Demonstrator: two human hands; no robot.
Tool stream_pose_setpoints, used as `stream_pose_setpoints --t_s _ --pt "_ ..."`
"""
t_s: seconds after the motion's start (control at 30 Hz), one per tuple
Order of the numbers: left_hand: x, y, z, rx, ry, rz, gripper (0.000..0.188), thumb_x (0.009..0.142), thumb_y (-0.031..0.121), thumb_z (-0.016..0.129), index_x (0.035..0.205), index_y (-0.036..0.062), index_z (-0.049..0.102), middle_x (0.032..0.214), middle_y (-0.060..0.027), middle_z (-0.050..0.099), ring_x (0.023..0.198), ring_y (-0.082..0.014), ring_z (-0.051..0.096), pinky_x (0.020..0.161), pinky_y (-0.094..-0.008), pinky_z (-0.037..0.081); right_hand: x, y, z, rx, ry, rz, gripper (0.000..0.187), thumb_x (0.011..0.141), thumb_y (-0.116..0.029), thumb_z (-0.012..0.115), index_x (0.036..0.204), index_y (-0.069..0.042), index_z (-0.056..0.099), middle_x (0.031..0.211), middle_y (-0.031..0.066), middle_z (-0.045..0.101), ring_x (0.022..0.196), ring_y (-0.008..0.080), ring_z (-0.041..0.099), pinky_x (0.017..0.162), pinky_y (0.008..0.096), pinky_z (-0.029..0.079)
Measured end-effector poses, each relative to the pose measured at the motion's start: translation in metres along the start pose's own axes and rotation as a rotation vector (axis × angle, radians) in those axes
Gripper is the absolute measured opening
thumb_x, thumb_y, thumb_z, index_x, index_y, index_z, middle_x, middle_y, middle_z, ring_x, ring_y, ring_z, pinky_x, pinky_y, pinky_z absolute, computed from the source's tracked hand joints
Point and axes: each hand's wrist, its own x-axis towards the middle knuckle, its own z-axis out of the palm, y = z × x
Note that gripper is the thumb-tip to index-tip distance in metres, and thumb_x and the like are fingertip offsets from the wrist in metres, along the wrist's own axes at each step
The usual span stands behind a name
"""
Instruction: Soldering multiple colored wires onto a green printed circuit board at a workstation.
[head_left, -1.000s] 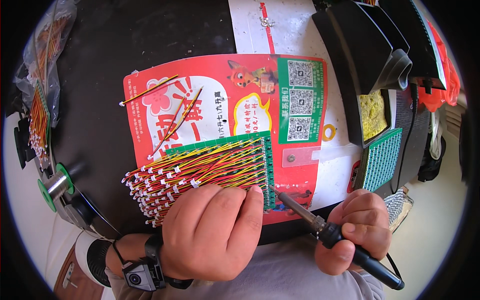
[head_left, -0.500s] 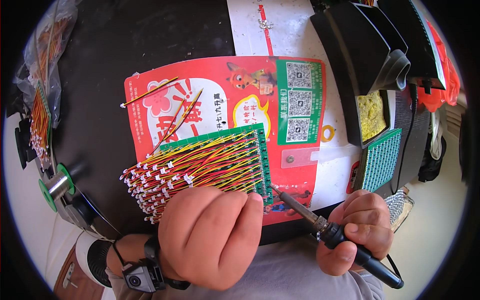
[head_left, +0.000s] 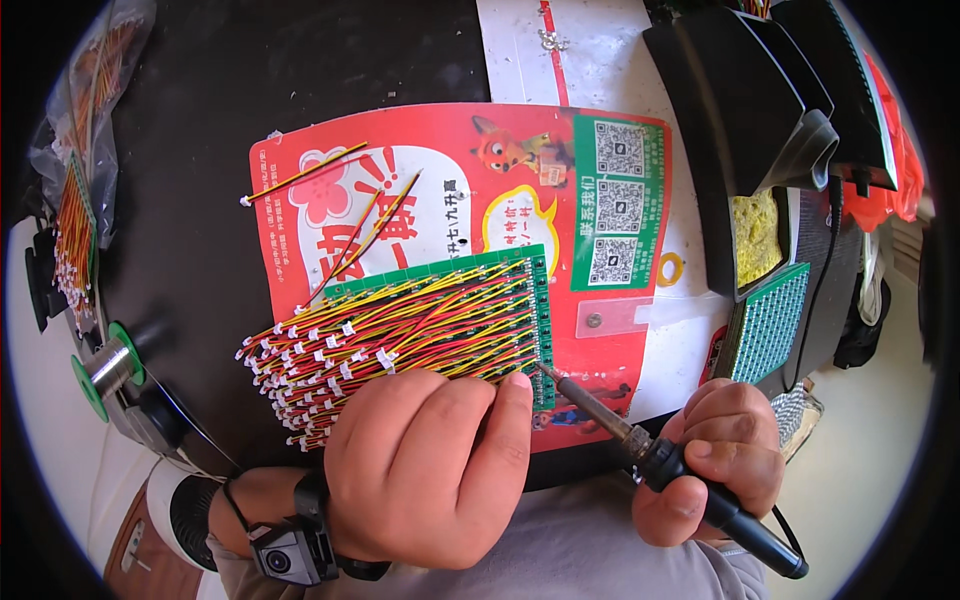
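My right hand (head_left: 712, 462) is wrapped round a soldering iron (head_left: 690, 483), its metal tip reaching the right edge of a green circuit board (head_left: 543, 318). Rows of red, yellow and black wires (head_left: 440, 318) stand along that board and trail left to white plug connectors (head_left: 325, 357). Over the board's near side my left hand (head_left: 430, 465) is closed, thumb and forefinger pressed together by the iron's tip. Whatever they pinch is hidden from view. The board rests on a red printed sheet (head_left: 520, 150), where a few loose wires (head_left: 375, 235) also lie.
A solder spool (head_left: 108, 372) stands at the left, below a bag of wires (head_left: 100, 85). On the right are a black holder (head_left: 735, 100) with a yellow sponge (head_left: 757, 240), stacked green boards (head_left: 768, 325) and a black cable (head_left: 822, 290). A yellow ring (head_left: 670, 268) lies near the sheet.
The view has shifted slightly, so the sheet and board sit a little further right. The iron's tip now meets the board's edge nearer my left fingertips. Both hands keep their grip.
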Motion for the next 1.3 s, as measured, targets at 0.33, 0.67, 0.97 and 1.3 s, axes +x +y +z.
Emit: stream_pose_setpoints --t_s 0.33,0.67,0.97,1.3 --pt "0.000 0.000 0.000 0.015 -0.007 -0.003 0.025 0.064 -0.006 0.077 0.089 -0.0063 0.073 0.071 -0.0094 0.058 0.058 -0.0239 0.055 0.049 -0.0329 0.044 0.000 -0.001 0.001 -0.010 -0.002 0.012 0.033 0.082 -0.023 0.082 0.087 -0.003 0.056 0.060 0.0032 0.052 0.048 0.0165 0.048 0.041 0.0288 0.039" --pt "0.000 0.001 0.001 0.027 -0.009 0.015 0.023 0.066 -0.006 0.077 0.089 -0.0063 0.072 0.071 -0.0100 0.058 0.058 -0.0243 0.056 0.050 -0.0329 0.044 -0.005 -0.001 0.010 -0.050 0.155 -0.004 0.029 0.092 -0.030 0.065 0.086 -0.005 0.052 0.061 0.0019 0.043 0.053 0.0122 0.041 0.045 0.0274 0.029" --pt "0.000 0.000 -0.001 -0.027 0.005 -0.033 0.029 0.062 -0.009 0.077 0.090 -0.0057 0.072 0.072 -0.0100 0.058 0.059 -0.0248 0.055 0.050 -0.0335 0.044 -0.002 -0.001 0.005 0.019 0.099 -0.013 0.032 0.083 -0.023 0.080 0.086 -0.002 0.056 0.060 0.0023 0.050 0.048 0.0145 0.045 0.039 0.0276 0.036" --pt "0.002 -0.002 -0.002 -0.067 -0.016 -0.032 0.031 0.060 -0.008 0.077 0.091 -0.0055 0.072 0.072 -0.0096 0.058 0.059 -0.0246 0.054 0.050 -0.0339 0.043 0.000 -0.001 0.001 0.008 0.020 -0.001 0.033 0.082 -0.021 0.082 0.087 -0.002 0.055 0.060 0.0027 0.051 0.047 0.0152 0.046 0.041 0.0281 0.038"
